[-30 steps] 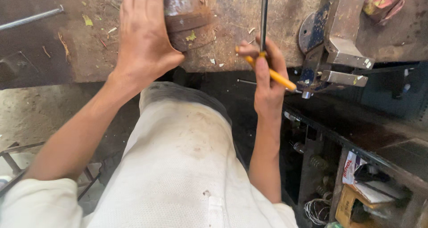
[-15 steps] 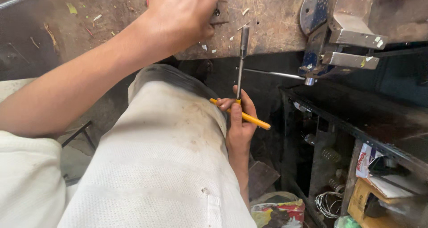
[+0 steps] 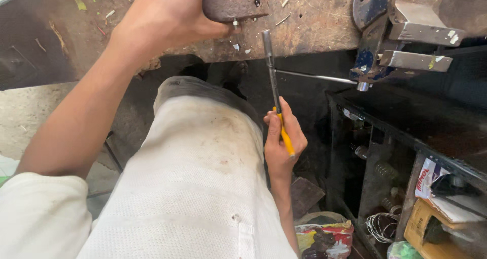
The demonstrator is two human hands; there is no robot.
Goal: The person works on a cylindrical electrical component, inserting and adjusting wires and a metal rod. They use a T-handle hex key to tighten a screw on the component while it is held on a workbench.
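Left hand (image 3: 172,18): grip closed around a rusty cylindrical part (image 3: 231,1) on the desk (image 3: 314,21).
Right hand (image 3: 283,142): grip wrapped on a yellow-handled socket driver (image 3: 274,94), shaft pointing up, its tip apparently just below the part.

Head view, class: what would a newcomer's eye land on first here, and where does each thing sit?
The left hand at top centre grips a rusty metal cylinder on the worn workbench. Below it, mid-frame, the right hand holds a yellow-handled socket driver upright, its tip just under the bench edge. A blue vise juts from the bench at upper right.
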